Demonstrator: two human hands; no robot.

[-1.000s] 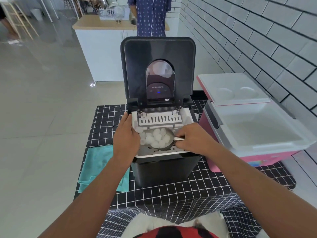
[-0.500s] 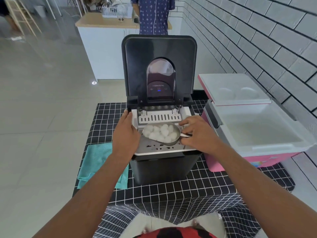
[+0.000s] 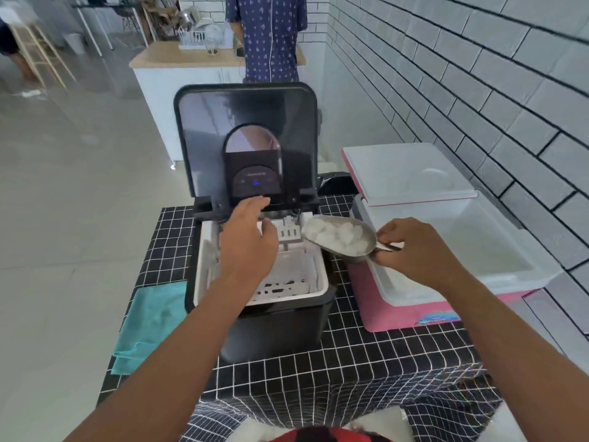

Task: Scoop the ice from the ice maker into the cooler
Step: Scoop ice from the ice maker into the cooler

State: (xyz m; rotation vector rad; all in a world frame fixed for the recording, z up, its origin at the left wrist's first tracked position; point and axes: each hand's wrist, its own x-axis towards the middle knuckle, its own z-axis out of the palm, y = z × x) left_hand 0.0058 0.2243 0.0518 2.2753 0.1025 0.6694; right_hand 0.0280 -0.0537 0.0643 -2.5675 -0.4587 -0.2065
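Note:
The black ice maker point(image 3: 274, 327) stands in the middle of the table with its lid up and its white basket point(image 3: 296, 282) showing. My right hand point(image 3: 411, 250) grips the handle of a metal scoop point(image 3: 339, 239) heaped with ice, held in the air between the ice maker's right rim and the cooler. The pink cooler point(image 3: 404, 311) sits to the right with its white lid open and its white inside visible. My left hand point(image 3: 248, 244) hovers over the basket, fingers spread toward the back of the machine, holding nothing.
A teal cloth point(image 3: 153, 323) lies on the black checked tablecloth point(image 3: 350, 355) left of the ice maker. A white brick wall point(image 3: 478, 90) runs close along the right. A person in a blue patterned shirt point(image 3: 267, 36) stands at a counter behind.
My right hand has lifted the ice-filled scoop out of the basket and carried it right toward the cooler. My left hand has left the ice maker's left rim and moved over the basket.

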